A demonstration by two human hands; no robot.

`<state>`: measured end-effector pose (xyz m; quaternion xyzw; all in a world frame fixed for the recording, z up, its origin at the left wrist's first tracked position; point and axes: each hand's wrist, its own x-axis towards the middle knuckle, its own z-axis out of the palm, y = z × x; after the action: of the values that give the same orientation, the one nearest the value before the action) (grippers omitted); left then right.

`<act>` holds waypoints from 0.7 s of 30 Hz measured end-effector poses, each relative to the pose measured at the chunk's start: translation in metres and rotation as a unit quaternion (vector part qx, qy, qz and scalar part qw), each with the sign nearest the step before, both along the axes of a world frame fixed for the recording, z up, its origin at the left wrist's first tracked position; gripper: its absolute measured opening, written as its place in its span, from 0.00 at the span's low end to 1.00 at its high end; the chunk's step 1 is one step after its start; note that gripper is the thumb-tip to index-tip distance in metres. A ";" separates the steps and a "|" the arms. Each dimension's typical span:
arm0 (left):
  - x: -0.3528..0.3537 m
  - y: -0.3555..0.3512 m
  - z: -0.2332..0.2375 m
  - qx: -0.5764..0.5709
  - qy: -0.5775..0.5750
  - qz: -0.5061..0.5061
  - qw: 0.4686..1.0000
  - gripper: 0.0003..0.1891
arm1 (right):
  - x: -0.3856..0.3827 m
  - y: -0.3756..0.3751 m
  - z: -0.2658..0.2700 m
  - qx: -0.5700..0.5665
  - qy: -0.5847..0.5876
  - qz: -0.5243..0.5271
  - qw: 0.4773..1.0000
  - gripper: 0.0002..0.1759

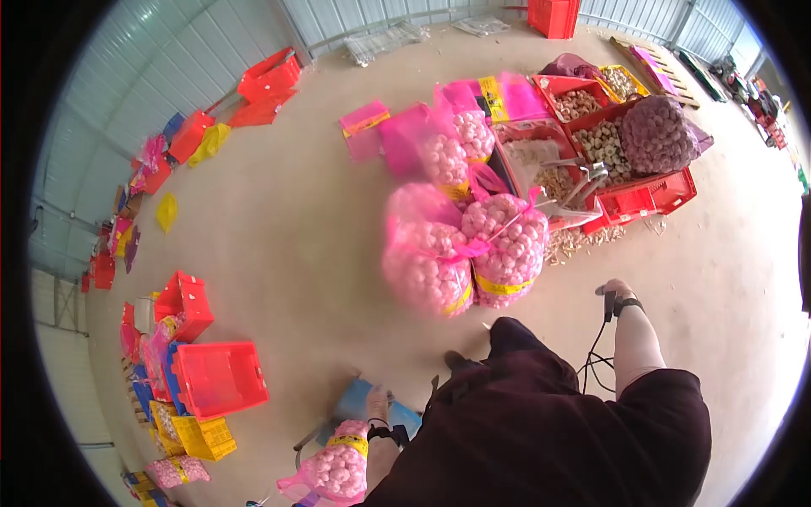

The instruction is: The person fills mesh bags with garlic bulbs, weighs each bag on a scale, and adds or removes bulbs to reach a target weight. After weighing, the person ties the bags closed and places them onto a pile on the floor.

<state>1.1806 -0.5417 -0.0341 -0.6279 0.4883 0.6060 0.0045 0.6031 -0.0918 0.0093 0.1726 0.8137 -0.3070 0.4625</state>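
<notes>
My left hand (378, 403) reaches down over a blue stool seat (408, 417), fingers stretched out and nothing visible in them. Just beside that wrist is a pink mesh bag of garlic (340, 470) with a yellow band. My right hand (623, 290) hangs out over the floor with fingers apart, a dark tip at its left side and a black strap with a cable at the wrist. Ahead stand two full pink garlic bags, the left one (429, 270) and the right one (511, 245); two smaller filled bags (443, 159) (474, 135) stand behind them.
Red crates (629, 203) with loose garlic and a metal-armed frame (579, 180) stand front right, a purple mesh sack (659, 135) on top. Peelings (583, 242) litter the floor below. To the left are a red crate (221, 378) and a yellow crate (205, 437).
</notes>
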 end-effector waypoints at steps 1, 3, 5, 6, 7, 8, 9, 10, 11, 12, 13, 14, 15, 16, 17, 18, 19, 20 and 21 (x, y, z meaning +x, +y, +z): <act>-0.017 0.002 0.003 0.029 0.009 0.055 0.998 0.15 | -0.024 -0.006 -0.006 -0.006 0.070 0.127 0.989 0.11; -0.033 0.007 0.006 0.025 0.008 0.038 0.999 0.16 | -0.045 -0.048 0.031 0.032 0.088 0.124 0.988 0.16; -0.049 0.011 0.009 0.024 0.005 0.024 0.999 0.18 | -0.133 -0.042 -0.093 0.093 0.273 0.378 0.880 0.19; -0.054 0.012 0.006 0.037 -0.009 0.013 0.999 0.16 | -0.112 -0.062 -0.036 0.093 0.272 0.381 0.879 0.19; -0.061 0.015 0.003 0.053 -0.022 0.004 0.998 0.15 | -0.101 -0.136 0.058 0.160 0.231 0.374 0.884 0.11; -0.068 0.020 0.001 0.059 -0.023 0.010 0.998 0.15 | -0.136 -0.135 0.014 0.116 0.287 0.464 0.830 0.10; -0.076 0.026 0.000 0.038 -0.035 0.011 0.999 0.14 | -0.173 -0.132 -0.032 0.068 0.337 0.549 0.762 0.10; -0.084 0.033 -0.002 0.019 -0.047 0.014 0.999 0.14 | -0.185 -0.148 -0.020 0.077 0.366 0.655 0.657 0.10; -0.092 0.040 -0.006 0.025 -0.050 0.026 0.998 0.14 | -0.202 -0.163 -0.021 0.079 0.388 0.747 0.535 0.11; -0.101 0.047 -0.010 0.016 -0.053 0.056 0.997 0.14 | -0.222 -0.175 -0.038 0.109 0.396 0.778 0.475 0.10; -0.117 0.055 -0.009 0.007 -0.057 0.088 0.994 0.13 | -0.238 -0.186 -0.043 0.102 0.395 0.786 0.465 0.10; -0.129 0.065 -0.003 0.014 -0.021 0.107 0.994 0.12 | -0.249 -0.199 -0.050 0.141 0.368 0.815 0.426 0.10; -0.154 0.077 0.004 0.009 -0.022 0.117 0.993 0.12 | -0.267 -0.214 -0.055 0.181 0.345 0.836 0.387 0.10; -0.175 0.097 0.011 0.003 -0.016 0.158 0.987 0.11 | -0.337 -0.190 -0.184 0.060 0.399 0.843 0.356 0.10; -0.185 0.119 0.017 -0.003 -0.017 0.195 0.981 0.11 | -0.342 -0.196 -0.199 0.047 0.395 0.844 0.360 0.10; -0.196 0.141 0.020 0.027 -0.020 0.196 0.980 0.10 | -0.346 -0.207 -0.208 0.024 0.354 0.842 0.407 0.09; -0.212 0.159 0.020 0.058 -0.019 0.200 0.978 0.10 | -0.352 -0.217 -0.214 0.005 0.313 0.838 0.448 0.09; -0.227 0.171 0.021 0.115 -0.063 0.171 0.976 0.10 | -0.355 -0.220 -0.221 -0.001 0.308 0.841 0.445 0.09; -0.236 0.185 0.021 0.174 -0.108 0.144 0.968 0.10 | -0.355 -0.219 -0.232 0.010 0.322 0.848 0.421 0.09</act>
<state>0.9448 -0.3567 -0.0127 -0.7426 0.2762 0.6050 0.0794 0.2477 -0.3108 -0.2226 -0.7116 0.6409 0.2155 0.1909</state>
